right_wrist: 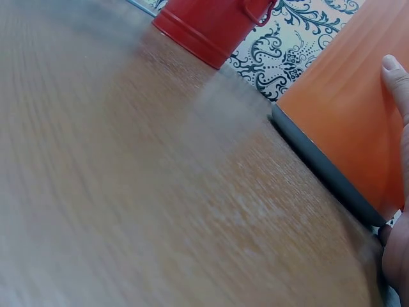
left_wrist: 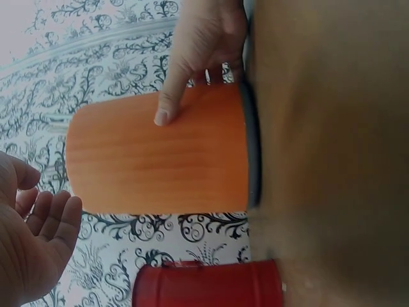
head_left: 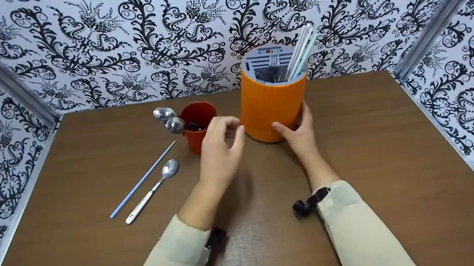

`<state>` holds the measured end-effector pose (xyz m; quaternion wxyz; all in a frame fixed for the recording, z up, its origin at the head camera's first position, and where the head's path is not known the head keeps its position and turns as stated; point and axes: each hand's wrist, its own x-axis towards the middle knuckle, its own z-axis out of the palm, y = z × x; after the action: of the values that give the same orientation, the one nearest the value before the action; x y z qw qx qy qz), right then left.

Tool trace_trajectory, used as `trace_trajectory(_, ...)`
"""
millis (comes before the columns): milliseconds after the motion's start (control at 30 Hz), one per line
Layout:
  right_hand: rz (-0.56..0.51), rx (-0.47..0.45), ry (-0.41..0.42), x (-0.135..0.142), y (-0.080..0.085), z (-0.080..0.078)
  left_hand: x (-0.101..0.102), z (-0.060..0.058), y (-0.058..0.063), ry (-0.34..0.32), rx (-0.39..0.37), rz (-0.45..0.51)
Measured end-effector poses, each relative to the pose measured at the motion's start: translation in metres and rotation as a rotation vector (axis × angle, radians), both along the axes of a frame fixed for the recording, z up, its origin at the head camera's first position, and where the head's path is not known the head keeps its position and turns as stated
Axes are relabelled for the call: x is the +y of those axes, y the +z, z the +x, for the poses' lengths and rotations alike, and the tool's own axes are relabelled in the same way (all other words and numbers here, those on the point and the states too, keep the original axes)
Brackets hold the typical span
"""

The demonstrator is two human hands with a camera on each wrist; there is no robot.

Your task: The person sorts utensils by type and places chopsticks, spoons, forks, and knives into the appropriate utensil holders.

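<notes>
An orange cylindrical cutlery holder (head_left: 273, 104) with a grey slotted top stands upright near the back wall. Several pale chopsticks (head_left: 302, 54) and a fork (head_left: 273, 62) stick out of it. My right hand (head_left: 303, 138) grips the holder's lower right side, thumb across the front and fingers round behind. My left hand (head_left: 221, 153) hovers between the holder and a red cup (head_left: 197, 142), its fingers loosely bent. In the left wrist view nothing lies in that hand's visible palm (left_wrist: 29, 256). Two metal spoons (head_left: 168, 118) lean out over the red cup's left rim.
A blue patterned chopstick (head_left: 142, 179) and a spoon with a white handle (head_left: 152, 191) lie side by side on the brown wooden table (head_left: 393, 180), left of my left arm. Walls with black-and-white scroll patterns (head_left: 107, 46) enclose the back and sides.
</notes>
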<state>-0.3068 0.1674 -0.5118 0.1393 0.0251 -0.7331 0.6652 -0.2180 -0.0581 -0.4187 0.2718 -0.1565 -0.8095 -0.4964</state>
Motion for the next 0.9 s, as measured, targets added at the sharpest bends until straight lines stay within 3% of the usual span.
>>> trace_trajectory(267, 0.017, -0.052, 0.007, 0.000, 0.006, 0.001, -0.015, 0.008, -0.011, 0.041, -0.056, 0.019)
trace_trajectory(533, 0.004, -0.057, 0.017, -0.006, 0.032, 0.019, -0.029, 0.008, -0.008, 0.059, -0.116, 0.033)
trace_trajectory(700, 0.010, -0.061, 0.015, -0.006, 0.033, 0.020, -0.043, 0.008, -0.004, 0.100, -0.139, 0.043)
trace_trajectory(900, -0.007, -0.055, 0.033, -0.007, 0.030, 0.021, -0.060, 0.011, 0.003, 0.127, -0.282, -0.038)
